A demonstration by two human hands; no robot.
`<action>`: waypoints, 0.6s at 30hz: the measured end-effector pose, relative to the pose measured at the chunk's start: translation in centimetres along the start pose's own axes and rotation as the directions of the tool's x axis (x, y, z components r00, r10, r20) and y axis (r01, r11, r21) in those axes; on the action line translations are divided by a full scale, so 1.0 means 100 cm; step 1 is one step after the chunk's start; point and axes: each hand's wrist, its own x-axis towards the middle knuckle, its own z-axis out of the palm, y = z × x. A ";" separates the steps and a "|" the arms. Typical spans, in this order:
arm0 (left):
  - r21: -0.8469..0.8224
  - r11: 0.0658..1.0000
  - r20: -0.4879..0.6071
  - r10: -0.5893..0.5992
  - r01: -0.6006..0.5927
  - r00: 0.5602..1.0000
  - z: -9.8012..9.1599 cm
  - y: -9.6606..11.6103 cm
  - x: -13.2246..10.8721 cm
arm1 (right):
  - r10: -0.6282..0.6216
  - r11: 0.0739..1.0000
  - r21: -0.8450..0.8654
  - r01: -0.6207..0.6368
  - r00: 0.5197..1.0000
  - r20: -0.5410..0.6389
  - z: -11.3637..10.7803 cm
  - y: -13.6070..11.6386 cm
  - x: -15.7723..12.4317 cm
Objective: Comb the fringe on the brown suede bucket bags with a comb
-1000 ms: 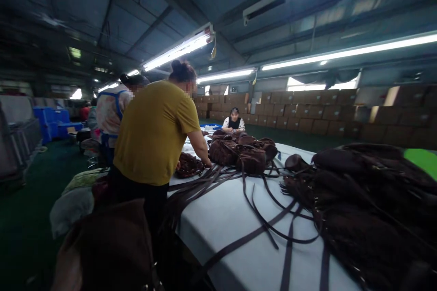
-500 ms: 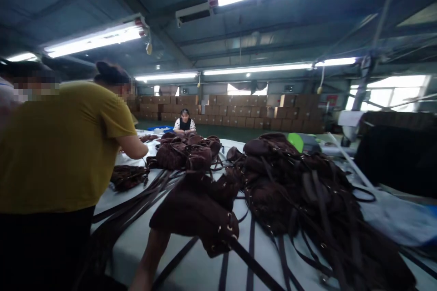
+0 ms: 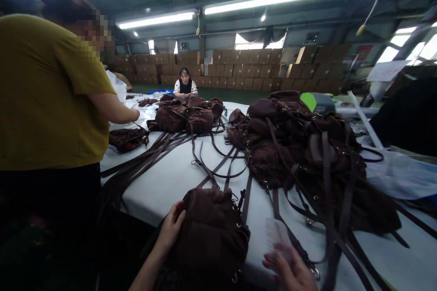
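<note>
A dark brown bag [image 3: 213, 232] with metal rings and a drawcord is at the table's near edge. My left hand [image 3: 172, 227] grips its upper left side, thumb and fingers closed on the fabric. To the right of the bag, my right hand [image 3: 288, 266], blurred by motion, holds a clear plastic piece with printed lines [image 3: 276, 232] between its fingers. Long dark straps run over the white table beyond both hands.
Brown bags lie in a large heap [image 3: 283, 141] at right and a smaller pile [image 3: 187, 116] farther back. A person in a yellow shirt [image 3: 51, 95] stands close at left. Another person [image 3: 185, 82] is at the far end.
The bag has come down and nearer, and my left hand now shows at its upper left side. My right hand has come into view with the plastic piece. The view has tilted down.
</note>
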 end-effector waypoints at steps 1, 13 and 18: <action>0.050 0.999 -0.027 0.015 -0.013 1.000 0.004 0.001 -0.006 | -0.043 0.997 -0.054 0.046 0.997 0.058 0.021 0.005 0.007; 0.529 0.836 0.222 0.031 -0.147 0.975 0.022 0.089 -0.015 | -0.535 0.428 -0.391 0.815 0.577 0.618 0.054 -0.038 0.013; 0.347 0.897 0.480 0.082 -0.275 0.873 0.051 0.113 0.017 | -0.457 0.026 -0.302 0.953 0.280 0.844 0.104 -0.090 0.017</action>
